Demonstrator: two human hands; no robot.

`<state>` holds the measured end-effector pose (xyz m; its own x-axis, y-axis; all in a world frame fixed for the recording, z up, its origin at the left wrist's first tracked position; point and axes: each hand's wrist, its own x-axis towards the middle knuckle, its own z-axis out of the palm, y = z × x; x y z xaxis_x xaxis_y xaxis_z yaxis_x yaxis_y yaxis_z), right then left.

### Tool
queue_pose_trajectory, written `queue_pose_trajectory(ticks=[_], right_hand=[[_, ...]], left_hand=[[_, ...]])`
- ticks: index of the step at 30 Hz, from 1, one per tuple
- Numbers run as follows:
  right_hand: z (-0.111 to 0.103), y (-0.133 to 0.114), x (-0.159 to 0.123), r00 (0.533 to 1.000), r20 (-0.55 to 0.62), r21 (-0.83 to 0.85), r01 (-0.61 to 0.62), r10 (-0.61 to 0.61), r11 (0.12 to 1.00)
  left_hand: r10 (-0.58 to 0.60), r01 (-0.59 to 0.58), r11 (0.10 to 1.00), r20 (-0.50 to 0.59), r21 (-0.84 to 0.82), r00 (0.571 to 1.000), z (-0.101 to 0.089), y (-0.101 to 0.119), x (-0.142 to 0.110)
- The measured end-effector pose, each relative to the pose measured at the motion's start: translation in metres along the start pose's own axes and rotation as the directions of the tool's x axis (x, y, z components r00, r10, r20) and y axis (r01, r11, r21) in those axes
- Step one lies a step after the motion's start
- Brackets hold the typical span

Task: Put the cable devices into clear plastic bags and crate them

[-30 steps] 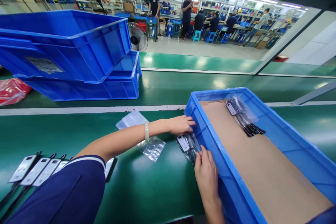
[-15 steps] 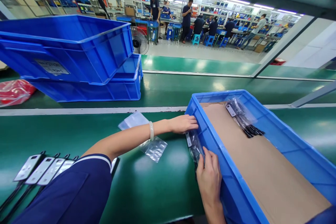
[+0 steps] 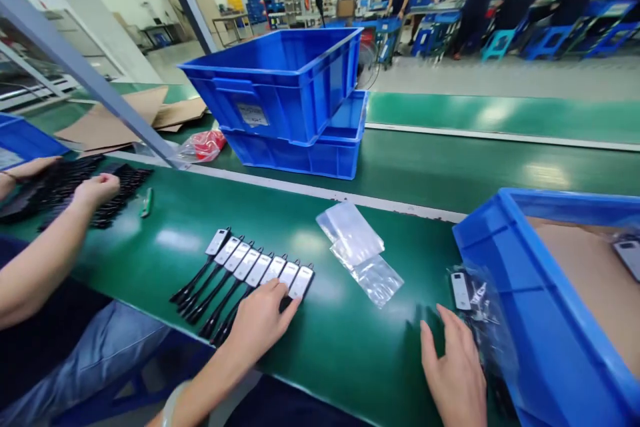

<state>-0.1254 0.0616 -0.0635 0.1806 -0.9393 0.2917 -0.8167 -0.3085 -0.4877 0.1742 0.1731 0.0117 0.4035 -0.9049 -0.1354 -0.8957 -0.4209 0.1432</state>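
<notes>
My left hand (image 3: 263, 320) is over the right end of a row of several black cables with white label-like plates (image 3: 259, 269). Its fingers touch the row, with the thumb apart and not closed. My right hand (image 3: 455, 367) is open above the green work surface, thumb and fingers spread. Just beside it, a clear plastic bag with a black, white-plated cable (image 3: 461, 291) leans against the side of a blue bin (image 3: 480, 233). Flat, empty clear bags (image 3: 356, 240) lie between my hands.
Two stacked blue bins (image 3: 280, 100) stand at the back. To the left, a co-worker's hand (image 3: 97, 190) is over a pile of black cables (image 3: 120, 197), near a green tool (image 3: 147, 203). Cardboard sheets (image 3: 120, 117) and a red bagged item (image 3: 205, 145) lie behind.
My left hand has left the bagged cable by the bin and moved left to the row of cables. My right hand has come off the bag. The view has turned left.
</notes>
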Motion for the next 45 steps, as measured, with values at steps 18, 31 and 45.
queue_pose_trajectory(ticks=[18, 31, 45], right_hand=[[-0.023, -0.065, -0.063, 0.716, 0.685, 0.675, -0.693, 0.132, 0.252], [-0.027, -0.030, -0.084, 0.705, 0.650, 0.730, -0.683, 0.283, 0.025], [-0.026, -0.068, -0.029, 0.609, 0.791, 0.594, -0.742, 0.058, -0.311]], left_hand=[[0.496, -0.491, 0.684, -0.150, -0.539, 0.855, 0.013, 0.084, -0.017], [0.419, -0.393, 0.907, 0.219, -0.154, 0.881, 0.037, 0.145, 0.076], [0.311, -0.049, 0.784, 0.323, -0.619, 0.894, 0.025, 0.083, 0.083]])
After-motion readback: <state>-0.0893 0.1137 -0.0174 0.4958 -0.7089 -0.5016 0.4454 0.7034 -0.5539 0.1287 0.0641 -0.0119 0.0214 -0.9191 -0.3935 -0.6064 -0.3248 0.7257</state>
